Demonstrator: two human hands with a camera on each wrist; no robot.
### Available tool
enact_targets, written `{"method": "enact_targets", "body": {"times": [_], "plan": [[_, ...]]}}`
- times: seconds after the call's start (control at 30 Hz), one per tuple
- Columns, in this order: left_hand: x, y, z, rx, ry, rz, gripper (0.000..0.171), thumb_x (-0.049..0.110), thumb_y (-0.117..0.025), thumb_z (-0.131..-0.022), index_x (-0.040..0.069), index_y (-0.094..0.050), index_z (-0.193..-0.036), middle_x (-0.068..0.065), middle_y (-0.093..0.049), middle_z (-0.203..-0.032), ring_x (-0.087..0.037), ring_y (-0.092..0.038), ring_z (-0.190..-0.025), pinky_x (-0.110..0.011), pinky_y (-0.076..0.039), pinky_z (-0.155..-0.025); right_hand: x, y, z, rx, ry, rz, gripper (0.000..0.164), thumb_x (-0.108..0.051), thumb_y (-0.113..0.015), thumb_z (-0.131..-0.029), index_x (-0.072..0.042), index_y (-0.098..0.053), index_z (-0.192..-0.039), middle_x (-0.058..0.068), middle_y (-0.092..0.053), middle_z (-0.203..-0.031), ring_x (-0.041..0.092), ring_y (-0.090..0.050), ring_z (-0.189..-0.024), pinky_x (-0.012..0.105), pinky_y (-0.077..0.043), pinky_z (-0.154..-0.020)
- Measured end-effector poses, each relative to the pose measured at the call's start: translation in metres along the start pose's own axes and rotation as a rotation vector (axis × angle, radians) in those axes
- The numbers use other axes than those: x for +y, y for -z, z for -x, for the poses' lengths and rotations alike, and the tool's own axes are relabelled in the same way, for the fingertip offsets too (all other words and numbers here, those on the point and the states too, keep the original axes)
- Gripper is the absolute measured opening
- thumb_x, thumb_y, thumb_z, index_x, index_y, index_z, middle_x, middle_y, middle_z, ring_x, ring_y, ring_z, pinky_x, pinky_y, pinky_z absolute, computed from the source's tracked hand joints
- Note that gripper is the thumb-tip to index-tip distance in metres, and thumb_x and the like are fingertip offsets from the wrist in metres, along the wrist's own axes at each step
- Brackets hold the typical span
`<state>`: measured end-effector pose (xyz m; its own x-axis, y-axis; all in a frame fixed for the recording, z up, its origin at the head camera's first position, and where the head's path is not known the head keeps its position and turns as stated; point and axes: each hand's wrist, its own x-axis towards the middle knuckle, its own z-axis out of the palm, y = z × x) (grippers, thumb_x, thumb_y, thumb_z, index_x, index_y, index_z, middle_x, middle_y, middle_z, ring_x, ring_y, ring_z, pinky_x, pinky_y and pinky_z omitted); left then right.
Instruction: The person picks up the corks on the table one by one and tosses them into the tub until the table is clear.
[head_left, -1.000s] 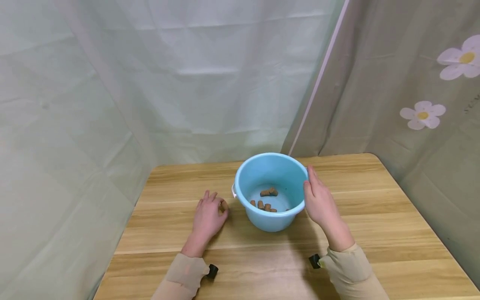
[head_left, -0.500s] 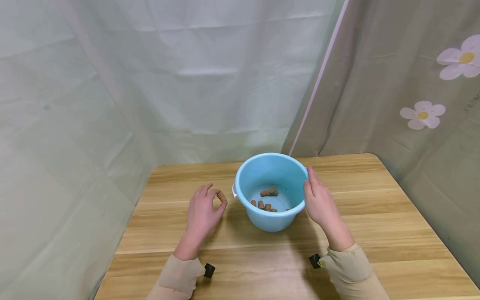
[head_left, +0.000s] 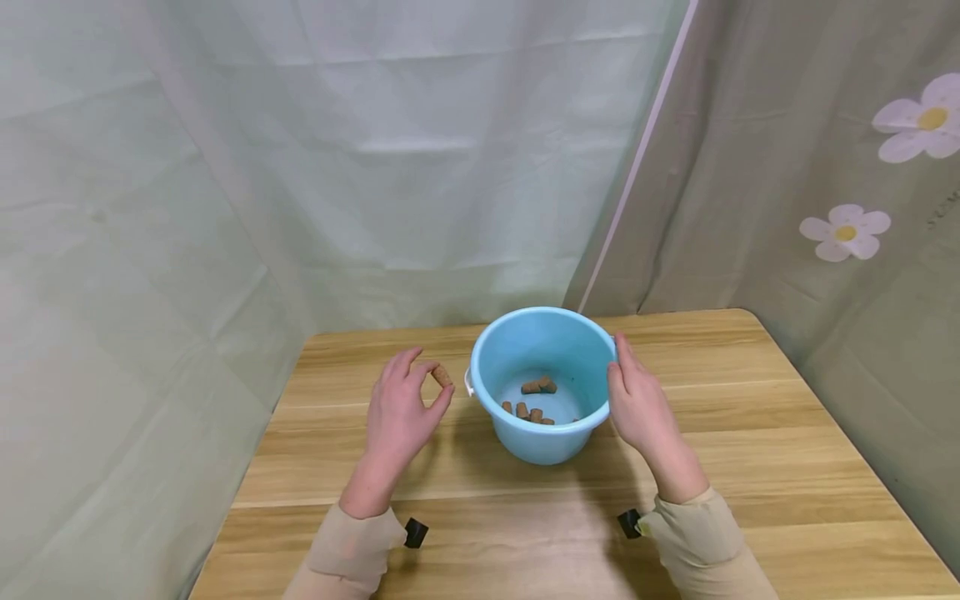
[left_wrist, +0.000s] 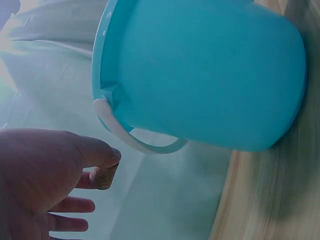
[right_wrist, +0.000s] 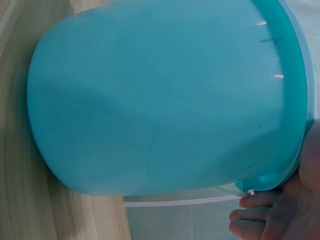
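My left hand pinches a cork stopper between thumb and a finger, above the table and left of the blue bucket. In the left wrist view the cork shows at the thumb tip, apart from the bucket and its white handle. Several more corks lie on the bucket's floor; the near rim partly hides some. My right hand rests against the bucket's right rim with its fingers straight. The right wrist view shows that hand by the rim and handle joint.
The bucket stands upright on a wood-grain table. A pale curtain hangs behind the table and on the left, and a flowered grey one on the right. Each wrist wears a small black device.
My left hand has lifted the cork off the table and drawn it up and slightly left. The right hand and the bucket have stayed in place.
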<state>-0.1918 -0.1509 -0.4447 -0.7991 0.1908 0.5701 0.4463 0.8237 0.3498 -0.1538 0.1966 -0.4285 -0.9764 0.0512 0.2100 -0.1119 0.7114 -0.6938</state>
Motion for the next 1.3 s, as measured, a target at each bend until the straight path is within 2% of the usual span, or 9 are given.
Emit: {"method": "enact_targets", "body": {"times": [0.4,0.67,1.03,1.3], "plan": [[0.001,0.001,0.0,0.013,0.007,0.006,0.035,0.024,-0.089,-0.088,0.002,-0.078,-0.112,-0.024,-0.063,-0.144,-0.047,-0.054,-0.138,-0.069,-0.048,-0.108,0.0,0.001,0.0,-0.005,-0.002,0.001,0.06,-0.026,-0.031,-0.117,0.006,-0.021,-0.167,0.025,-0.023,-0.173,0.043,-0.025,-0.159,0.061,-0.024,-0.127],[0.004,0.003,-0.001,0.004,0.017,0.062,0.032,0.024,-0.087,-0.089,0.003,-0.079,-0.112,-0.023,-0.064,-0.142,-0.045,-0.056,-0.137,-0.066,-0.048,-0.11,0.0,0.001,0.0,-0.009,-0.003,-0.001,0.06,-0.026,-0.03,-0.117,0.005,-0.018,-0.168,0.025,-0.022,-0.173,0.042,-0.024,-0.159,0.06,-0.023,-0.128],[0.014,0.011,-0.007,0.01,0.038,0.128,0.032,0.026,-0.086,-0.091,0.005,-0.078,-0.115,-0.019,-0.065,-0.144,-0.042,-0.059,-0.135,-0.063,-0.051,-0.108,0.0,0.001,0.0,-0.014,-0.004,-0.001,0.06,-0.025,-0.031,-0.117,0.006,-0.02,-0.168,0.025,-0.022,-0.174,0.042,-0.024,-0.159,0.06,-0.023,-0.128],[0.024,0.017,-0.012,0.023,0.024,0.18,0.034,0.026,-0.086,-0.092,0.005,-0.078,-0.117,-0.016,-0.064,-0.146,-0.039,-0.059,-0.136,-0.061,-0.053,-0.106,0.0,0.001,0.0,-0.015,-0.009,-0.004,0.06,-0.025,-0.031,-0.117,0.004,-0.018,-0.168,0.024,-0.021,-0.174,0.043,-0.024,-0.159,0.061,-0.023,-0.128]]}}
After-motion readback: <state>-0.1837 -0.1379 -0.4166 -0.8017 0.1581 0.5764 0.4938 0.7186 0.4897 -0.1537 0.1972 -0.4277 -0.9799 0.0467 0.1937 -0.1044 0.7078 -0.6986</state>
